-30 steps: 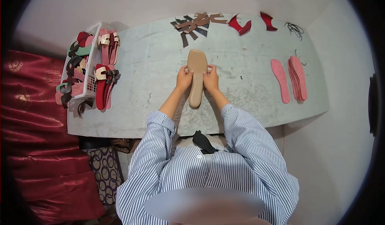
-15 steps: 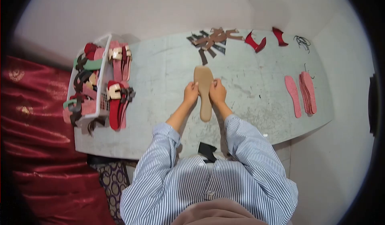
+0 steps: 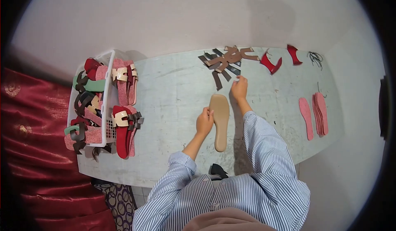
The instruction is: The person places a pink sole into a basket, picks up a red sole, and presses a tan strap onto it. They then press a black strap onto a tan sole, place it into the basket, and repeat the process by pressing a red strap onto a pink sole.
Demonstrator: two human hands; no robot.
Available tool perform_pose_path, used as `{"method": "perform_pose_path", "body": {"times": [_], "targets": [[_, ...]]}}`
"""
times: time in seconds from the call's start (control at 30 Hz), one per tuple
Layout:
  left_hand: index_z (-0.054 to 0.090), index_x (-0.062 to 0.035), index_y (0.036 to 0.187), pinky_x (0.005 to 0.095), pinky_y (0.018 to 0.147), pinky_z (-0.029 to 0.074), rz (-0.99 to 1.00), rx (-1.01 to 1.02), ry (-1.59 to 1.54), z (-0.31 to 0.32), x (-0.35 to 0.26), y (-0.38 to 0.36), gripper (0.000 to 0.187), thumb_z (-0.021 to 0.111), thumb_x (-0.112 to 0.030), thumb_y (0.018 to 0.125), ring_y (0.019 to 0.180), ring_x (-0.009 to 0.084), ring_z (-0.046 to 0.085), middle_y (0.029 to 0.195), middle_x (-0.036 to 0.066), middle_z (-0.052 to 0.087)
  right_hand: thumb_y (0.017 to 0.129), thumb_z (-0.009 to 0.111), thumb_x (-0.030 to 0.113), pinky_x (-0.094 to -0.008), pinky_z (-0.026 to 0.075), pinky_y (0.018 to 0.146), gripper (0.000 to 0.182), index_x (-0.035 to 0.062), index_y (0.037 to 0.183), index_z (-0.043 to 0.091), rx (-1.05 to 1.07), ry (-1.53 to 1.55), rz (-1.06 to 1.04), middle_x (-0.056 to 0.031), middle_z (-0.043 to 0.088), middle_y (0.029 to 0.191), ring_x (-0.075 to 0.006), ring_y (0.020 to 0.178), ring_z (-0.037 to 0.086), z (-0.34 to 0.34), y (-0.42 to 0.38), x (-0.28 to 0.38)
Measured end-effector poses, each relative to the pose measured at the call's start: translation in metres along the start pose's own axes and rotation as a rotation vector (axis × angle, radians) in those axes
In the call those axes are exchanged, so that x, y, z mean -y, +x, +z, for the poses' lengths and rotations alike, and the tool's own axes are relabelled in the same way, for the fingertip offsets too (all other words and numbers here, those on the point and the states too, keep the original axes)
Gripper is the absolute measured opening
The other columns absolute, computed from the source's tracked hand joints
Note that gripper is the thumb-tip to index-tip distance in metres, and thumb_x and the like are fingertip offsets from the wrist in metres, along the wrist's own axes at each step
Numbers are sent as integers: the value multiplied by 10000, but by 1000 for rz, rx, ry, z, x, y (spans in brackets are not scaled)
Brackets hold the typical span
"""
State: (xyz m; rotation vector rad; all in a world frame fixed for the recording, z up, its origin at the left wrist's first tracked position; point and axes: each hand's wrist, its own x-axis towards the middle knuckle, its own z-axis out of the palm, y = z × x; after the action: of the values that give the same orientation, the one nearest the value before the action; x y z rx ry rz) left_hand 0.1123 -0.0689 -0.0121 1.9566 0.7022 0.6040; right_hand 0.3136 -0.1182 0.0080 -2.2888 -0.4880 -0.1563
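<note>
My left hand [image 3: 205,122] is closed on the left edge of a tan shoe sole [image 3: 221,121], which points lengthwise toward my body. Off the sole, my right hand [image 3: 239,90] is stretched forward with its fingers curled in. Its fingertips are close to the near end of the pile of brown straps [image 3: 225,61] and black straps [image 3: 234,70]. Whether they touch a strap or hold anything is too small to tell. A short brown strap piece [image 3: 217,80] lies just left of that hand.
On the left stands a white basket [image 3: 108,76] of sandals, with red and pink sandals [image 3: 122,136] beside it. Red straps [image 3: 270,63] and black cords [image 3: 316,59] lie at the back right. Pink insoles [image 3: 320,113] are stacked at right. A black piece [image 3: 218,171] lies at the table's front edge.
My right hand has let go of the sole and moved forward toward the straps. My left hand still holds the sole. The view has tilted upward, so everything sits lower.
</note>
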Motion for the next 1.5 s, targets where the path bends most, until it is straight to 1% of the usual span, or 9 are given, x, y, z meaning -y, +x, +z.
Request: {"method": "perform_pose_path", "body": {"times": [0.13, 0.27, 0.3, 0.4, 0.53, 0.9, 1.23, 1.43, 1.5], "targets": [[506, -42, 947, 403, 506, 432, 0, 0, 75, -1, -3, -1, 195, 503, -209, 846, 614, 333, 572, 666, 132, 579, 752, 562, 91, -387, 365, 891, 441, -7, 1150, 399, -20, 101, 261, -245, 426, 1119, -375, 1003, 462, 22, 26, -10], [511, -45, 956, 391, 497, 433, 22, -8, 77, -1, -3, 0, 205, 511, -217, 844, 581, 311, 574, 649, 119, 572, 752, 587, 129, -379, 374, 889, 505, -18, 1184, 372, -28, 160, 357, -229, 444, 1129, -348, 1041, 461, 34, 38, -17], [512, -46, 954, 386, 491, 433, 24, -17, 73, 0, -3, 0, 207, 517, -220, 842, 571, 303, 573, 640, 115, 567, 747, 611, 192, -359, 418, 833, 475, -18, 1136, 438, -99, 147, 390, -190, 565, 991, -311, 936, 550, 36, 42, -16], [511, -44, 953, 382, 489, 434, 13, 26, 82, -2, -2, 1, 208, 522, -219, 840, 569, 301, 572, 646, 114, 572, 749, 612, 215, -346, 435, 797, 378, -16, 1035, 522, -50, 170, 453, -151, 605, 889, -290, 873, 577, 38, 48, -18], [511, -42, 954, 378, 489, 434, 17, 18, 79, -1, -4, 0, 215, 521, -224, 841, 567, 299, 573, 653, 113, 577, 800, 553, 219, -345, 430, 723, 218, 14, 867, 587, 57, 135, 371, -136, 611, 824, -284, 802, 578, 34, 48, -18], [548, -35, 954, 378, 500, 433, 33, -8, 97, 0, -3, -1, 235, 525, -235, 833, 560, 285, 574, 622, 118, 577, 856, 435, 185, -341, 429, 667, 208, 9, 873, 544, -245, 294, 218, -127, 590, 780, -251, 707, 573, -23, 55, 4], [511, -38, 1119, 370, 485, 409, 49, -7, 81, -2, 0, -6, 349, 525, -155, 791, 492, 260, 534, 548, 105, 532, 904, 335, 169, -263, 439, 520, 221, 54, 975, 510, -42, 815, 353, -54, 572, 847, -150, 644, 596, -77, 45, 30], [479, -26, 1102, 324, 480, 398, 37, -39, -38, -1, 6, -5, 333, 517, -93, 778, 468, 184, 495, 550, 56, 501, 917, 321, 210, -273, 406, 655, 239, 101, 1018, 508, 162, 1035, 305, -29, 586, 948, -135, 822, 580, -108, 32, 43], [479, -19, 1088, 299, 500, 406, -145, 62, -413, -1, 7, 1, 331, 532, -77, 767, 489, 139, 491, 593, 27, 504, 902, 326, 206, -278, 397, 689, 243, 100, 1011, 516, 253, 1099, 311, -32, 608, 930, -134, 835, 574, -113, 30, 44]]}}
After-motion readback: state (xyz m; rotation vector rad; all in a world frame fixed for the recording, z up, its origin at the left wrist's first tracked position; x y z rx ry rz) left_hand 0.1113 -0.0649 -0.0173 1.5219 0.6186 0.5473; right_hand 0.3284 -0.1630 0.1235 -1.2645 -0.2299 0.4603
